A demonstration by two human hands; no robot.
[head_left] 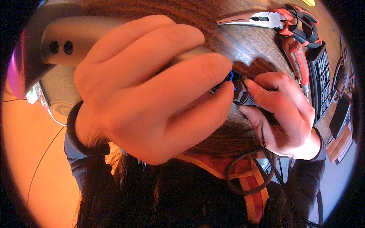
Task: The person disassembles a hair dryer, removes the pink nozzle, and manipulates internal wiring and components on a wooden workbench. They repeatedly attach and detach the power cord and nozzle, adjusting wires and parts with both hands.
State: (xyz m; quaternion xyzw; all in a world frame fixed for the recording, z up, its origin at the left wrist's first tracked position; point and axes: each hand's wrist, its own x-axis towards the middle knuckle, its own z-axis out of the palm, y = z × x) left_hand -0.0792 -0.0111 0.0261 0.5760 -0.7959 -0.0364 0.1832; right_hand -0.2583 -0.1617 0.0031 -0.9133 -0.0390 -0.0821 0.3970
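Observation:
My left hand (152, 87) is large in the foreground, its fingers wrapped round a tan tube-shaped handle (81, 36). Two dark round spots mark the handle's side, and its left end runs toward a dark part with a purple sheen (19, 68). Blue wires (230, 76) show by the left fingertips, where the handle's end is mostly hidden. Just right of them, my right hand (283, 110) pinches a dark round end piece (240, 92) with a ridged grey side between thumb and fingers. Whether this piece touches the handle, I cannot tell.
Needle-nose pliers (268, 21) with red and black grips lie at the far right on the wooden table (213, 34). Nearer are a red-handled screwdriver (298, 62) and a black slotted tray (323, 83). A dark cable (228, 176) loops below my right hand.

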